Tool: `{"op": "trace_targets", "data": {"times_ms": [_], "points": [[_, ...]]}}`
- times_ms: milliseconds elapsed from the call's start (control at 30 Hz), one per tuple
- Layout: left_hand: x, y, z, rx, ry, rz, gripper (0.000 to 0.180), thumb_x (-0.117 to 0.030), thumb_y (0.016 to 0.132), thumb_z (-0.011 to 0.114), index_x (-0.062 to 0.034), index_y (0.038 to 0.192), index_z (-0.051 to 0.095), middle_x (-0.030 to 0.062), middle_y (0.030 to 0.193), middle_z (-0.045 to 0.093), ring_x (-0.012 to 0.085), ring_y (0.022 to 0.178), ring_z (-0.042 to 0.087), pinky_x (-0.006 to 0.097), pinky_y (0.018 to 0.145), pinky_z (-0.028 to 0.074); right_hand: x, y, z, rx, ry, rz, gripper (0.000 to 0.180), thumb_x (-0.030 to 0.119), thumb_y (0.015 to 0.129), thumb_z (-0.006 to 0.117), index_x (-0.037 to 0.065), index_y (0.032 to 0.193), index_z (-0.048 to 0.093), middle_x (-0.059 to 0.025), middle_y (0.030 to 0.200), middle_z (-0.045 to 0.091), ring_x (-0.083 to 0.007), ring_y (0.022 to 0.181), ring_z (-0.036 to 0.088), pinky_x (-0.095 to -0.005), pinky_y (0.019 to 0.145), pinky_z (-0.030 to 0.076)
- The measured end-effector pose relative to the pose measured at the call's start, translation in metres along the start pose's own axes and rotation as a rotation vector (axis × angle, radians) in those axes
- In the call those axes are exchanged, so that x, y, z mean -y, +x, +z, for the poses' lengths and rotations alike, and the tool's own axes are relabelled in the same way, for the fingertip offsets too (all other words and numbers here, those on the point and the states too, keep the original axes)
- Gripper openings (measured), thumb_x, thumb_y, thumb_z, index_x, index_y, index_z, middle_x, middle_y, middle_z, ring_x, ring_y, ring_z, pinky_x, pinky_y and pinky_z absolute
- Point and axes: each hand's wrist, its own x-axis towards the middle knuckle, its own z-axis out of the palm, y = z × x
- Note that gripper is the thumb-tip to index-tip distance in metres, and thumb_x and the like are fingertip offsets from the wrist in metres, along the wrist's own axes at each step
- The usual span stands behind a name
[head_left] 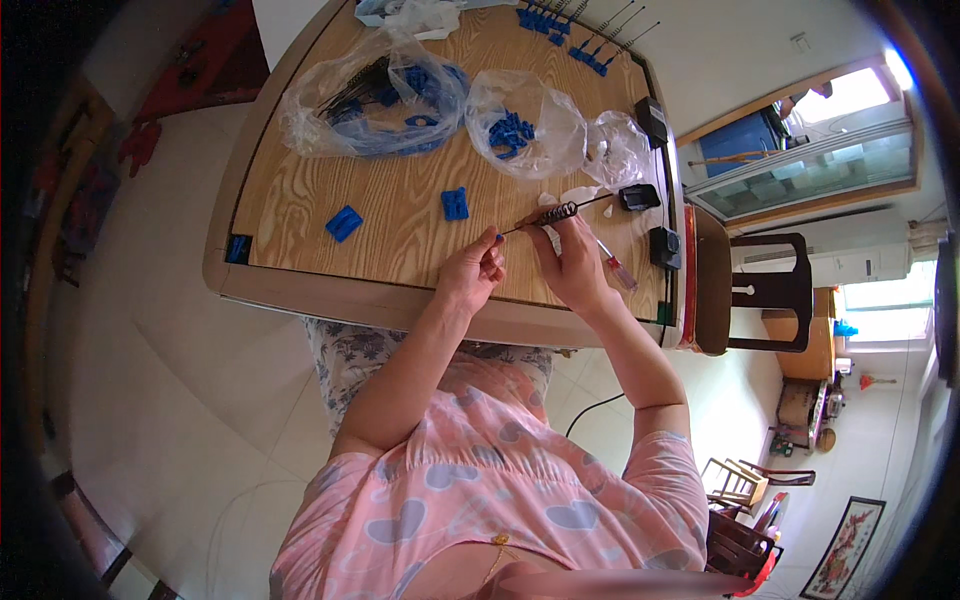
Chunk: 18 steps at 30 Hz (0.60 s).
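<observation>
Over the near edge of the table, my right hand (572, 258) is closed on a thin black rod with a coiled spring (560, 212) around it. My left hand (472, 272) pinches the rod's left end, where a small blue piece (499, 238) shows at the fingertips. The rod's far right end reaches a black block-shaped part (638, 198). Two blue plastic pieces lie to the left: one blue block (455, 204) near my left hand and another blue piece (344, 224) farther off. Beside my right hand rests a screwdriver (622, 272) with a clear reddish handle.
A clear bag (310, 105) holds black rods and blue parts; another bag (555, 125) holds small blue pieces. A crumpled bag (618, 150) lies beside them. Finished-looking rods with blue ends (590, 60) line the far edge. Black blocks (665, 248) sit along the right edge near a chair (770, 290).
</observation>
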Motion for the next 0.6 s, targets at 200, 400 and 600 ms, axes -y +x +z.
{"op": "trace_targets", "data": {"times_ms": [200, 400, 600], "points": [[0.0012, 0.0009, -0.0002, -0.016, -0.026, 0.013, 0.03, -0.033, 0.078, 0.078, -0.0076, 0.085, 0.063, -0.0058, 0.062, 0.051, 0.0081, 0.061, 0.046, 0.024, 0.061, 0.036, 0.0028, 0.0012, 0.0014, -0.006, -0.002, -0.014, 0.009, 0.004, 0.085, 0.06, 0.003, 0.094, 0.057, -0.0145, 0.083, 0.06, -0.0347, 0.079, 0.057, -0.0415, 0.069, 0.043], [0.0011, -0.001, 0.0027, -0.016, -0.028, 0.02, 0.029, -0.033, 0.079, 0.077, -0.0078, 0.085, 0.063, -0.006, 0.063, 0.051, 0.0076, 0.061, 0.047, 0.024, 0.061, 0.036, 0.0021, 0.0011, 0.0025, -0.008, -0.003, -0.015, 0.009, 0.004, 0.085, 0.059, 0.003, 0.094, 0.057, -0.0148, 0.084, 0.06, -0.0353, 0.08, 0.058, -0.042, 0.069, 0.043], [-0.0006, -0.001, 0.0018, -0.019, -0.006, 0.001, 0.028, -0.034, 0.082, 0.074, -0.011, 0.078, 0.059, -0.0047, 0.066, 0.049, 0.0101, 0.065, 0.046, 0.027, 0.065, 0.037, -0.0004, -0.0003, 0.0037, 0.002, 0.0, -0.005, 0.011, 0.004, 0.085, 0.059, 0.003, 0.096, 0.057, -0.0146, 0.085, 0.061, -0.0353, 0.082, 0.058, -0.0416, 0.071, 0.044]]}}
